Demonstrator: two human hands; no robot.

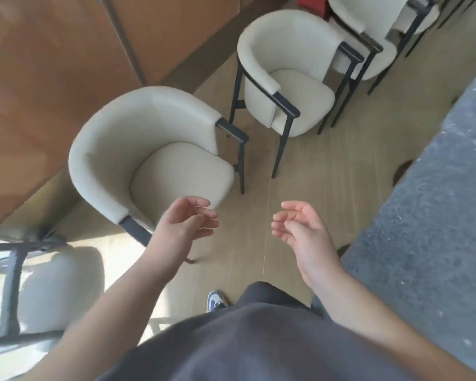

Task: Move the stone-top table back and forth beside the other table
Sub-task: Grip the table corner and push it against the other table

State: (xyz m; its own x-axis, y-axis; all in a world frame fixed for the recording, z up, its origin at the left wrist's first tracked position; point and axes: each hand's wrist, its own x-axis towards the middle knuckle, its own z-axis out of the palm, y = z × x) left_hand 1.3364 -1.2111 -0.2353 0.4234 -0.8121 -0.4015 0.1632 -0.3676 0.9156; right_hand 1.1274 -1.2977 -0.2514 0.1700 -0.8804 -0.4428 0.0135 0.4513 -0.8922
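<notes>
Bare floor [308, 188] runs ahead between the stone-top table [434, 215] on the right and two cream chairs [154, 149] [286, 78] on the left.

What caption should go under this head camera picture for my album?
Both hands, left and right, hang open over the floor between a cream chair and the stone-top table.

Bright daylight from lower left; edges blurred — wide-angle warped.
</notes>
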